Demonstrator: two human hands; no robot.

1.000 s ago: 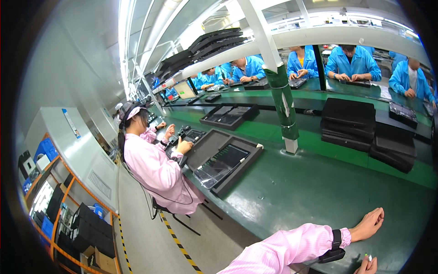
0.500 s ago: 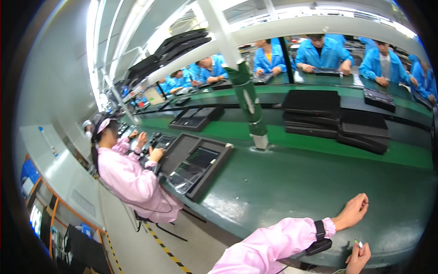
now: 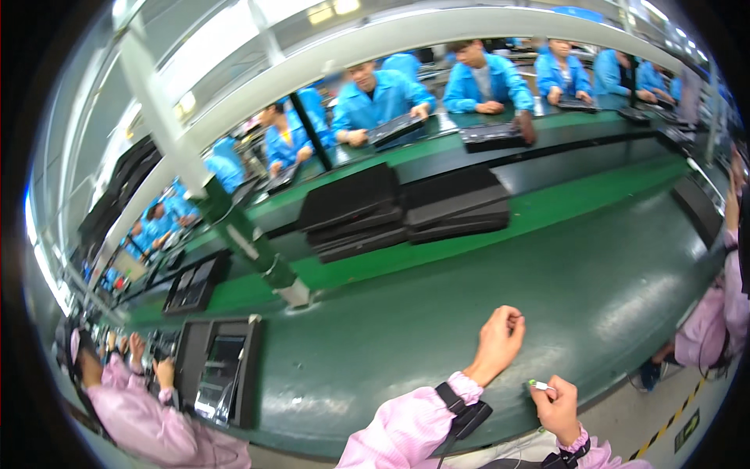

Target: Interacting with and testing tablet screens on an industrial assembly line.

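Note:
My left hand point(image 3: 498, 344) hovers over the dark green workbench point(image 3: 375, 352), its fingers curled in toward the thumb; whatever may be inside them is hidden. Closer to the bench's near edge, my right hand point(image 3: 558, 408) pinches a small white piece with a green tip point(image 3: 541, 385) between thumb and fingers. Its exact kind is too small to tell. Both of my arms wear pink sleeves, and a black band with a box point(image 3: 469, 418) is strapped round my left wrist. Thin pale cords run below my right hand.
Stacked black foam trays point(image 3: 351, 203) stand across the bench beyond a green-wrapped post point(image 3: 258, 250). At left, a person in pink point(image 3: 148, 414) works beside an open black tray point(image 3: 248, 367) holding dark panels. Another person in pink point(image 3: 703, 320) is at right. Workers in blue line the far side.
My view has swung right, so the bench, post and neighbour appear farther left. My right hand has come fully into view, still pinching the small white piece. My left hand stays curled.

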